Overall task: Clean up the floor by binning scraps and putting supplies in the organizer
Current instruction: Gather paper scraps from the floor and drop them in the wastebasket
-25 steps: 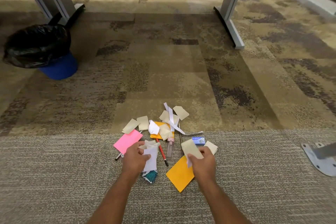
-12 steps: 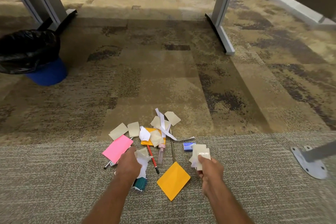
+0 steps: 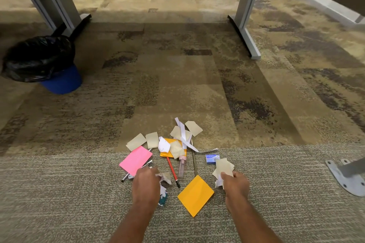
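Scraps point(image 3: 153, 139): lay heaped on the carpet point(image 3: 79, 193), along the seam between its striped near band and patterned far part, among a pink note point(image 3: 135, 160), an orange note point(image 3: 195, 195), a red pencil point(image 3: 172, 171) and a small blue box point(image 3: 212, 158). Left hand point(image 3: 146, 183): gripped a crumpled paper point(image 3: 165, 177) beside the pencil. Right hand point(image 3: 236, 183): pinched beige slips point(image 3: 224, 166) just beside the box. Bin point(image 3: 61, 82): stood well apart, far left, near a desk leg point(image 3: 65, 6). Between heap and bin: wide patterned carpet.

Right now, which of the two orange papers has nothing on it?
The near orange paper, lying bare; the far orange paper is partly under beige scraps.
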Motion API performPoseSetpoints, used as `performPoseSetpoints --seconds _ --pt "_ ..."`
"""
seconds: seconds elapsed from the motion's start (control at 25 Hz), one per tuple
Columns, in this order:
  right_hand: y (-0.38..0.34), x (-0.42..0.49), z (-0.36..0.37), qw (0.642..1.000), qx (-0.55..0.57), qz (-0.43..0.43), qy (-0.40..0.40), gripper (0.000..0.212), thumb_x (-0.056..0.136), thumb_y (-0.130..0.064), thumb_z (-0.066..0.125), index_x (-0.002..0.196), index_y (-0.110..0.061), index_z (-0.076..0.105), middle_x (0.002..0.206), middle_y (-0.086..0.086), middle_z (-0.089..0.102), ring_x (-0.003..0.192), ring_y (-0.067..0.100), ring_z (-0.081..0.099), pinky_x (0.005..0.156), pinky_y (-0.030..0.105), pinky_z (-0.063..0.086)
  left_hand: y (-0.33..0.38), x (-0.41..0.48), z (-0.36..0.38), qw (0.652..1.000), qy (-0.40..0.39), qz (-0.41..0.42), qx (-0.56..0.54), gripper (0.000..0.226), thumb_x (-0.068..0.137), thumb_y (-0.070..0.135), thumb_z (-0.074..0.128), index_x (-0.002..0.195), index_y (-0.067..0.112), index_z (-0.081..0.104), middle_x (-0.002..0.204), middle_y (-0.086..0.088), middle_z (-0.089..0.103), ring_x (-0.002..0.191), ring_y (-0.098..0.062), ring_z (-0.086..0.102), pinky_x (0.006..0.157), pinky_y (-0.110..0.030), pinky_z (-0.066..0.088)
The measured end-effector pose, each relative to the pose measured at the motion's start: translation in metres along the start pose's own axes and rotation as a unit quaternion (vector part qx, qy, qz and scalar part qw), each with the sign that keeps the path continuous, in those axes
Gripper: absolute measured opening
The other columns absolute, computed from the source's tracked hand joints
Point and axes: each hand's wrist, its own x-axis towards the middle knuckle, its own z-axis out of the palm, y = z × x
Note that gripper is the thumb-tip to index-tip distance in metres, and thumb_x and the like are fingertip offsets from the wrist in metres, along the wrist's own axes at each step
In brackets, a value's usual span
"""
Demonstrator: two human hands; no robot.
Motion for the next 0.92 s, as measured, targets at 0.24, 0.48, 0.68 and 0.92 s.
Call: performPoseSetpoints --seconds 0.24,0.48,0.68,0.92 --pt "-0.002 -0.002 0.007 1.0 0.001 0.007 0.011 0.017 0.081 -0.008 0.076 0.096 -0.002 0.072 0.097 0.017 0.074 0.069 0.023 0.063 0.06 0.028 0.049 0.002 -0.005 -0.012 0.958 0.028 -0.119 -0.261 0.021 0.085 0.025 0.077 0.102 0.012 0.079 0.068 0.0 0.07 0.056 -0.013 0.064 0.045 -0.025 0.038" --pt "-0.004 0.0 0.013 0.999 0.036 0.026 0.004 0.01 0.081 -0.005 0.075 0.089 -0.001 0.071 0.087 0.017 0.074 0.063 0.022 0.062 0.055 0.025 0.043 -0.041 0.003 -0.026 0.77 0.066 -0.339 -0.536 0.03 0.079 0.008 0.08 0.106 0.003 0.068 0.082 -0.011 0.071 0.066 -0.024 0.069 0.047 -0.03 0.056" --pt "-0.01 -0.009 0.02 0.99 0.13 0.03 0.048 0.024 0.082 0.0 0.073 0.105 -0.003 0.066 0.105 0.021 0.071 0.072 0.026 0.062 0.059 0.028 0.049 -0.076 0.009 -0.035 0.691 0.02 -0.396 -0.604 0.04 0.079 0.006 0.078 0.114 -0.003 0.062 0.107 -0.021 0.068 0.088 -0.032 0.066 0.078 -0.043 0.058" --pt "-0.031 -0.016 0.026 0.971 0.237 0.032 0.024 0.048 0.082 0.005 0.072 0.127 -0.002 0.059 0.121 0.02 0.068 0.1 0.031 0.068 0.08 0.034 0.055 -0.057 0.006 -0.03 0.771 -0.051 -0.333 -0.541 0.02 0.08 0.005 0.078 0.093 0.013 0.065 0.093 -0.017 0.068 0.082 -0.032 0.068 0.05 -0.034 0.056"
